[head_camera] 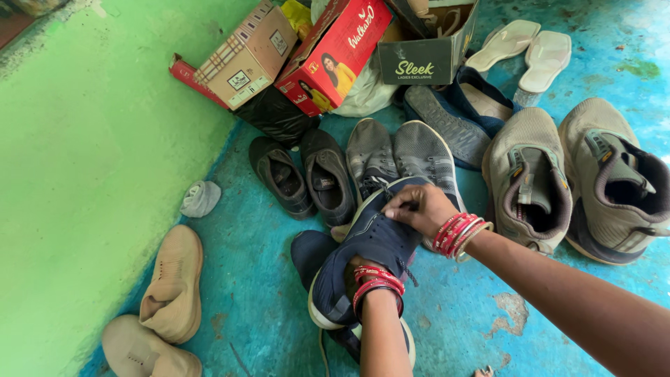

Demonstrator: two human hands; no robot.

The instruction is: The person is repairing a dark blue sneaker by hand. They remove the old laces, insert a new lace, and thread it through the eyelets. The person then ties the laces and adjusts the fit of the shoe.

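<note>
Blue floor (488, 328): hands grip navy sneaker (370, 241).

The floor (481, 328) was painted bright blue, and the paint was worn off in a few small spots. A light green wall (91, 160) stood on the left and met the floor in a slanting line. Shoe boxes (293, 49) were piled in the corner at the top. Many shoes lay about on the floor, with a pair of tan shoes (164, 300) beside the wall. Soft daylight filled the room.
</note>
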